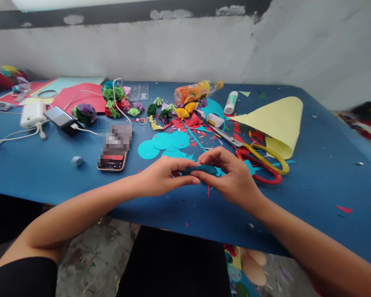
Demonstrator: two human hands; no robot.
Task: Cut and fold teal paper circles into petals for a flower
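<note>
Blue paper (206, 168) is pinched by the left hand (163, 175) and the right hand (233, 177), each grip narrow on it, over the near part of the worktop (160, 210). Folding appears to be in hand; for the next move, aligned edges and even pressure seem called for.

Teal piece (206, 168) half swallowed between left hand (162, 175) and right hand (235, 177), exact shape impossible to call! Nearest of light-blue circles (167, 142) partly behind left hand. Phone (115, 147): screen mostly pixelated, unreadable. Glue stick (231, 102) print too small. Colourful bundle (8, 77) blurred, sliced by left edge. Black sleeve (24, 278) cropped bottom-left, right forearm (315, 239) cropped too.
</note>
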